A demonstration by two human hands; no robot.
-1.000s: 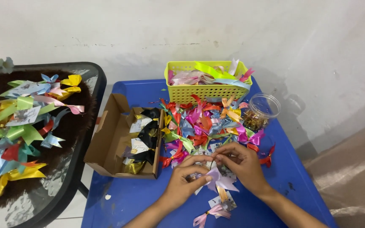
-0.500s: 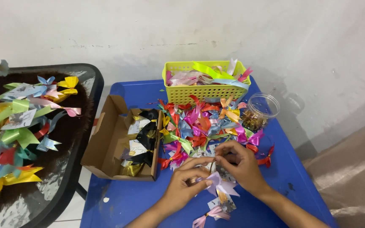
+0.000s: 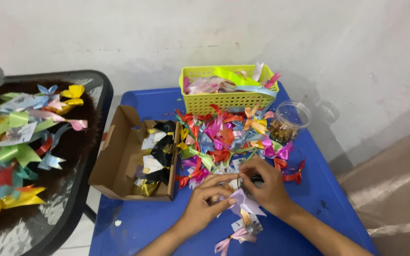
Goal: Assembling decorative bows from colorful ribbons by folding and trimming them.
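My left hand [image 3: 208,199] and my right hand [image 3: 264,182] meet over the blue table [image 3: 143,227], both pinching a pale purple ribbon bow [image 3: 243,201]. My right fingers also press something small and dark at the bow's top; I cannot tell what it is. Just beyond the hands lies a pile of colourful ribbon bows [image 3: 224,135]. A pink bow [image 3: 231,239] rests near my wrists at the front edge.
A yellow plastic basket [image 3: 224,99] of ribbons stands at the back. A clear jar [image 3: 288,121] sits to its right. An open cardboard box [image 3: 124,161] with black and gold bows is on the left. A dark side table [image 3: 72,189] holds several finished bows.
Both hands have stayed in place over the purple bow, with only small finger shifts. The view has tilted slightly.
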